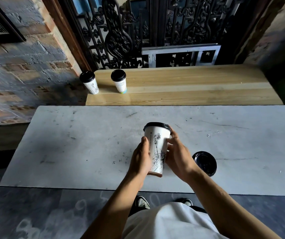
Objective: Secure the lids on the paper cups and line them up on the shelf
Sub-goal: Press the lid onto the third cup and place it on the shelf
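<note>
So, L to R: two lidded cups already on the wooden shelf, at its far-left end. First shelf cup stands right at the left edge, second shelf cup just beside it to the right; rest of the shelf to the right is bare wood.

Nearer, on the grey table: left hand cupped round the left side of the held cup, thumb up along the wall, fingers curled behind. Cup has its black lid on, looks seated, tho can't tell if fully snapped. Cup leans top-away from the person, base seems lifted or barely touching near the table's front edge. Right hand wraps the right side, fingertips near the lid rim. Both hands closed on it, not loose.

Further right, a spare lid lies flat on the table, just beside the right wrist; no cup for it in view.

Key relation: shelf row sits fwd and to the left of the cup, so next slot is right of the second cup. Left hand is nearer that side; I'd judge a fwd-left carry, keeping the long axis upright.
</note>
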The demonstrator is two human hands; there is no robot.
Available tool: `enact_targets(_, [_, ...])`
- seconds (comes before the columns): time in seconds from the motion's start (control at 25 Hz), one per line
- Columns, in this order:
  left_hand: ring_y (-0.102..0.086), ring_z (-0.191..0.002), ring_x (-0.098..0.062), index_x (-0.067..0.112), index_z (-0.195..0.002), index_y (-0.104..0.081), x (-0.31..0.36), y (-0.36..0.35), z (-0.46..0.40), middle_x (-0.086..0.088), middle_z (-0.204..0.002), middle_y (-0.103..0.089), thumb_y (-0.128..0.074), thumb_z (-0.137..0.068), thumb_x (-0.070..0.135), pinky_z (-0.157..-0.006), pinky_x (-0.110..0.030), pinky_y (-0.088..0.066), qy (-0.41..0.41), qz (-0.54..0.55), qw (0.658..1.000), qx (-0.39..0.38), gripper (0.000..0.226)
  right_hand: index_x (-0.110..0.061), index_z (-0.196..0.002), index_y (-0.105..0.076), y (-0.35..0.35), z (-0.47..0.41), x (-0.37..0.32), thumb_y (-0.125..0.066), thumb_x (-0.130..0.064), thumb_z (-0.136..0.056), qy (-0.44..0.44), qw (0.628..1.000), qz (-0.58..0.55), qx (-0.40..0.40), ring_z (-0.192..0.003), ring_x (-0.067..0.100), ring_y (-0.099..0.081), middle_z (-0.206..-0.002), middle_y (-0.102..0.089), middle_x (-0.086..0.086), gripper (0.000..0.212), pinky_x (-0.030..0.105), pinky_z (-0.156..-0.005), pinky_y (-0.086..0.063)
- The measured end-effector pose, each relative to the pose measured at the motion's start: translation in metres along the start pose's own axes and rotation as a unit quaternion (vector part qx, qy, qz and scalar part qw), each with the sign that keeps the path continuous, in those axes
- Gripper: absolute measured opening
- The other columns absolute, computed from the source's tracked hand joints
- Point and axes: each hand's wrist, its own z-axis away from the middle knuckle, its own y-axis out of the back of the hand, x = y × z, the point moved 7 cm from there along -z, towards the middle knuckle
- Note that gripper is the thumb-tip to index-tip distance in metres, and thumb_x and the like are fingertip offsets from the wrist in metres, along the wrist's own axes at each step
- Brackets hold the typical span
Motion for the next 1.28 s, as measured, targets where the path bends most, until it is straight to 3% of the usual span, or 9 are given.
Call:
enact_targets(0.16, [-0.073, -0.098, -0.024, 0.027, -0.109, -0.073, 0.008, 0.002, 0.001, -0.003, -0.105, -0.076, -0.031, -0.089, 0.077, -0.090, -0.048, -0.060, -0.003, -0.018, 1.000, 0.010, 0.069, -0.037, -0.148, -0.046, -0.002, 0.000, -0.007, -0.034, -0.020, -0.106, 0.011, 1.000, -0.004, -0.008, -0.098, 0.031, -0.065, -0.119, -0.069, 0.022, 0.047, 0.042, -0.085, -0.052])
enact_targets(0.28, [-0.061, -0.066, -0.018, 0.016, -0.072, -0.060, 0.021, 0.005, 0.006, -0.002, -0.069, -0.063, -0.035, -0.104, 0.055, -0.065, -0.031, -0.046, -0.050, -0.075, 0.996, 0.023, 0.056, -0.033, -0.139, -0.053, -0.005, 0.000, -0.015, -0.032, -0.015, -0.107, 0.028, 0.999, -0.018, -0.030, -0.096, 0.031, -0.071, -0.113, -0.074, 0.019, 0.042, 0.045, -0.087, -0.055])
enact_targets(0.48, [-0.064, -0.066, -0.009, 0.020, -0.106, -0.067, 0.038, 0.027, 0.003, -0.003, -0.078, -0.066, -0.062, -0.098, 0.026, -0.066, -0.027, -0.052, -0.206, -0.070, 0.968, 0.128, 0.011, -0.028, -0.142, -0.052, 0.002, -0.003, -0.011, -0.042, -0.016, -0.105, 0.017, 1.000, 0.018, -0.011, -0.094, 0.033, -0.070, -0.115, -0.074, 0.021, 0.040, 0.053, -0.091, -0.051])
enact_targets(0.56, [-0.065, -0.076, -0.015, 0.023, -0.106, -0.070, 0.045, 0.032, 0.004, -0.004, -0.087, -0.067, -0.065, -0.094, 0.014, -0.072, -0.035, -0.056, -0.262, -0.075, 0.952, 0.139, 0.016, -0.028, -0.142, -0.051, 0.003, -0.003, -0.009, -0.048, -0.018, -0.104, 0.006, 0.999, 0.035, -0.002, -0.092, 0.033, -0.069, -0.122, -0.071, 0.025, 0.040, 0.050, -0.087, -0.053])
enact_targets(0.68, [-0.066, -0.080, -0.007, 0.029, -0.100, -0.076, 0.050, 0.031, 0.006, 0.000, -0.097, -0.070, -0.066, -0.093, 0.009, -0.069, -0.027, -0.053, -0.270, -0.062, 0.955, 0.109, 0.023, -0.028, -0.141, -0.052, 0.002, -0.004, -0.009, -0.055, -0.022, -0.101, -0.002, 0.999, 0.043, 0.002, -0.086, 0.031, -0.065, -0.108, -0.074, 0.021, 0.040, 0.046, -0.083, -0.052])
enact_targets(0.8, [-0.068, -0.085, -0.009, 0.034, -0.103, -0.076, 0.047, 0.030, 0.005, 0.002, -0.102, -0.073, -0.069, -0.089, 0.027, -0.070, -0.028, -0.053, -0.257, -0.036, 0.962, 0.089, 0.017, -0.032, -0.141, -0.053, 0.003, -0.003, -0.012, -0.055, -0.025, -0.102, -0.002, 0.998, 0.064, 0.005, -0.070, 0.023, -0.061, -0.096, -0.067, 0.012, 0.040, 0.034, -0.068, -0.049])
enact_targets(1.0, [-0.072, -0.094, -0.016, 0.033, -0.106, -0.073, 0.041, 0.037, 0.002, 0.003, -0.102, -0.076, -0.070, -0.079, 0.044, -0.084, -0.052, -0.060, -0.240, -0.023, 0.966, 0.096, 0.029, -0.038, -0.142, -0.054, 0.006, -0.002, -0.025, -0.033, -0.011, -0.108, 0.033, 0.998, 0.044, -0.032, -0.081, 0.029, -0.073, -0.109, -0.076, 0.012, 0.048, 0.042, -0.076, -0.058])
enact_targets(1.12, [-0.072, -0.091, -0.018, 0.039, -0.101, -0.073, 0.043, 0.039, 0.004, -0.001, -0.099, -0.074, -0.069, -0.084, 0.027, -0.083, -0.053, -0.061, -0.264, -0.026, 0.959, 0.099, 0.022, -0.036, -0.146, -0.049, 0.006, -0.002, -0.028, -0.039, -0.004, -0.107, 0.046, 0.996, 0.078, -0.023, -0.081, 0.023, -0.071, -0.109, -0.075, 0.008, 0.052, 0.034, -0.071, -0.059])
enact_targets(1.28, [-0.069, -0.086, -0.020, 0.034, -0.095, -0.080, 0.050, 0.044, 0.007, -0.004, -0.098, -0.069, -0.065, -0.085, -0.006, -0.071, -0.036, -0.059, -0.306, -0.041, 0.946, 0.101, 0.044, -0.021, -0.150, -0.047, 0.014, -0.005, -0.021, -0.050, -0.006, -0.104, 0.020, 0.998, 0.061, 0.006, -0.092, 0.023, -0.068, -0.124, -0.069, 0.017, 0.049, 0.032, -0.075, -0.057])
